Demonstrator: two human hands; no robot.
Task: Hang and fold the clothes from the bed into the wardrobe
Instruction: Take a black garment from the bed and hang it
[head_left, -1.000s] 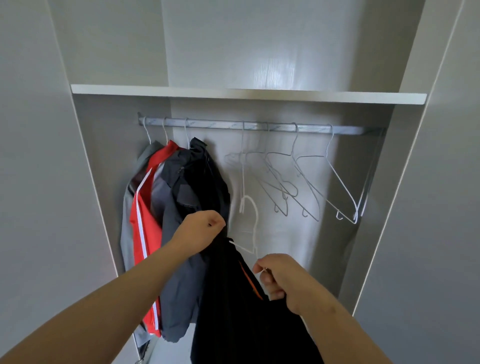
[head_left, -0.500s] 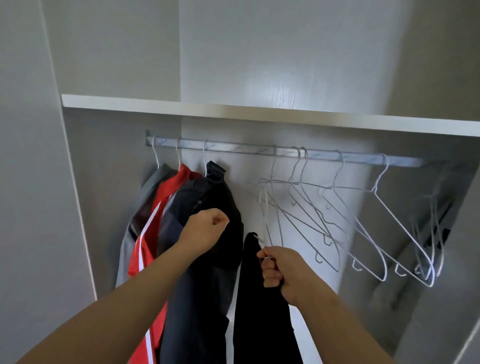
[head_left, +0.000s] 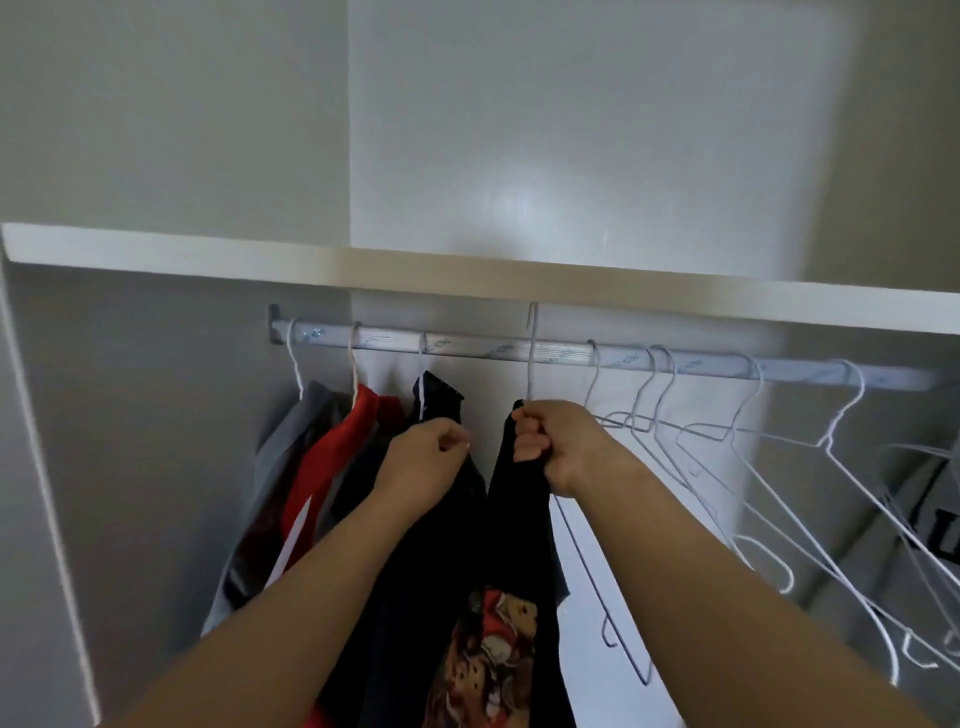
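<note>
Wardrobe rail (head_left: 519, 349) | spare hangers (head_left: 727, 441) right | right hand (head_left: 561, 447) grips black shirt (head_left: 511, 519)

My left hand (head_left: 423, 457) and my right hand (head_left: 553, 444) are bare, with no gloves, rings or watch showing. Both my forearms are uncovered all the way down to the bottom edge of the view; no sleeve or cuff shows. My nails are short and plain.
</note>
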